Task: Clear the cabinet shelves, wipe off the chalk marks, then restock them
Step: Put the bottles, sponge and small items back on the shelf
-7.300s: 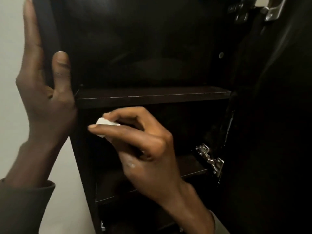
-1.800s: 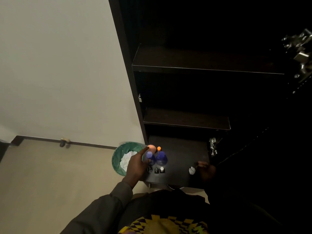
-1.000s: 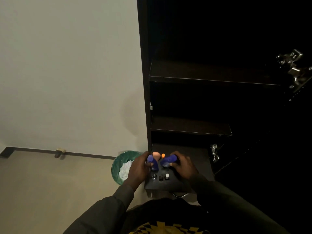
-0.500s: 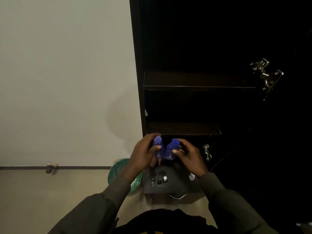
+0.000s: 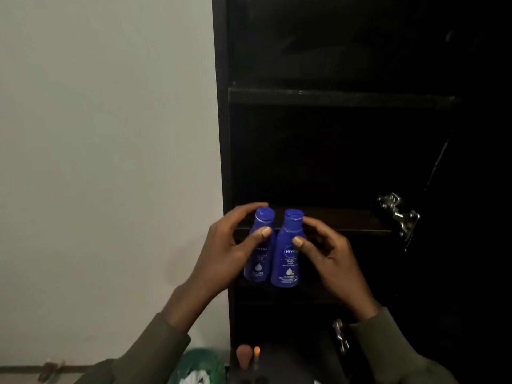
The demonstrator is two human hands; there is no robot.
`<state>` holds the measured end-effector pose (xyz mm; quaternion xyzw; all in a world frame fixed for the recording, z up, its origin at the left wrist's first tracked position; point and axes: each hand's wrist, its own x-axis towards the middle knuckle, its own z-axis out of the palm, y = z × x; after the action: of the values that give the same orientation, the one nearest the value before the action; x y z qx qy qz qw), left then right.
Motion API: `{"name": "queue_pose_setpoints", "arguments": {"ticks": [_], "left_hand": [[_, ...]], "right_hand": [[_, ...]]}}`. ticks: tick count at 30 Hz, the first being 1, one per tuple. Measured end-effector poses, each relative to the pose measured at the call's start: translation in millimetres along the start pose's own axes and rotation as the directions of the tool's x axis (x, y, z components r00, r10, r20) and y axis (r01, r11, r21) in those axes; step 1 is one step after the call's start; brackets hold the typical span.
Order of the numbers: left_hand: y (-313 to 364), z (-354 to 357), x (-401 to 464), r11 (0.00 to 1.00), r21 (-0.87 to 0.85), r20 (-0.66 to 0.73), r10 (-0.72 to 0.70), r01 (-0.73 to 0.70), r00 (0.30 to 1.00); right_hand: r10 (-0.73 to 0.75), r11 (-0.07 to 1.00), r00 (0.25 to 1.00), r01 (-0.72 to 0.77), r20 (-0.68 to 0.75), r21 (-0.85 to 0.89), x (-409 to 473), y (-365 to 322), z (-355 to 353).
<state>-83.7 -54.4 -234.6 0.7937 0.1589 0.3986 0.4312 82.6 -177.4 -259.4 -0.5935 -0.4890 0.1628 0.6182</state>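
Note:
I hold two blue lotion bottles upright, side by side, in front of the dark open cabinet. My left hand (image 5: pixel 227 250) grips the smaller left bottle (image 5: pixel 259 261) near its cap. My right hand (image 5: pixel 329 259) grips the larger right bottle (image 5: pixel 288 261) at its neck. Both bottles are level with a lower shelf (image 5: pixel 346 221), whose front edge runs behind their caps. An upper shelf (image 5: pixel 340 97) above it looks bare. The cabinet's inside is too dark to show chalk marks.
A pale wall (image 5: pixel 105 162) fills the left. Metal door hinges (image 5: pixel 399 214) stick out at the cabinet's right. Below, an orange-capped item (image 5: pixel 257 351) and a brownish one (image 5: pixel 243 356) stand on a dark surface; a green bin (image 5: pixel 199 364) sits on the floor.
Both hands took the two blue bottles from the low dark surface and raised them to the lower shelf's height. My view tilted upward and closer to the cabinet.

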Motion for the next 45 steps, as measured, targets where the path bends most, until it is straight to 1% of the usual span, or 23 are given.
{"name": "queue_pose_setpoints", "arguments": {"ticks": [4, 6, 9, 11, 14, 17, 21, 24, 26, 28, 31, 34, 36, 40, 45], "left_hand": [[75, -26, 48, 0.982, -0.042, -0.07, 0.183, -0.186, 0.981], [110, -37, 68, 0.959, -0.044, -0.102, 0.275, -0.28, 0.956], [159, -53, 101, 0.925, -0.005, -0.138, 0.377, -0.381, 0.916], [186, -63, 126, 0.906, 0.029, -0.179, 0.421, -0.423, 0.889], [215, -74, 163, 0.901, 0.097, -0.214, 0.433, -0.422, 0.876], [231, -79, 197, 0.902, 0.162, -0.234, 0.428, -0.399, 0.873], [234, -74, 227, 0.879, 0.351, -0.256, 0.421, -0.322, 0.87], [230, -65, 240, 0.826, 0.528, -0.244, 0.371, -0.198, 0.896], [229, -60, 245, 0.799, 0.589, -0.232, 0.308, -0.119, 0.923], [229, -56, 246, 0.79, 0.609, -0.226, 0.255, -0.068, 0.94], [228, -56, 247, 0.778, 0.628, -0.219, 0.188, -0.009, 0.958], [224, -55, 248, 0.762, 0.647, -0.204, 0.14, 0.026, 0.969], [223, -55, 248, 0.765, 0.643, -0.19, 0.108, 0.041, 0.976], [222, -56, 250, 0.747, 0.663, -0.157, 0.07, 0.053, 0.985], [220, -55, 252, 0.711, 0.701, -0.146, 0.07, 0.053, 0.987]], "right_hand": [[-0.241, 0.971, 0.97, 0.241, -0.043, -0.005, 47, -80, -16], [-0.354, 0.935, 0.933, 0.355, -0.065, 0.009, 66, -121, -24], [-0.48, 0.874, 0.871, 0.485, -0.1, 0.023, 96, -178, -35], [-0.533, 0.843, 0.837, 0.538, -0.124, 0.013, 117, -209, -43], [-0.564, 0.825, 0.815, 0.565, -0.135, -0.036, 149, -243, -53], [-0.576, 0.817, 0.804, 0.567, -0.147, -0.105, 183, -263, -63], [-0.552, 0.825, 0.825, 0.52, -0.118, -0.221, 225, -261, -70], [-0.481, 0.857, 0.871, 0.442, -0.103, -0.264, 248, -247, -66], [-0.428, 0.883, 0.897, 0.39, -0.109, -0.26, 262, -235, -62], [-0.395, 0.899, 0.913, 0.362, -0.098, -0.248, 271, -224, -57], [-0.376, 0.895, 0.924, 0.341, -0.074, -0.288, 278, -214, -50], [-0.335, 0.905, 0.941, 0.307, -0.049, -0.295, 282, -208, -45], [-0.292, 0.921, 0.955, 0.265, -0.056, -0.286, 285, -203, -43], [-0.27, 0.932, 0.96, 0.241, -0.076, -0.272, 289, -194, -41], [-0.246, 0.93, 0.965, 0.208, -0.095, -0.304, 295, -191, -40]]}}
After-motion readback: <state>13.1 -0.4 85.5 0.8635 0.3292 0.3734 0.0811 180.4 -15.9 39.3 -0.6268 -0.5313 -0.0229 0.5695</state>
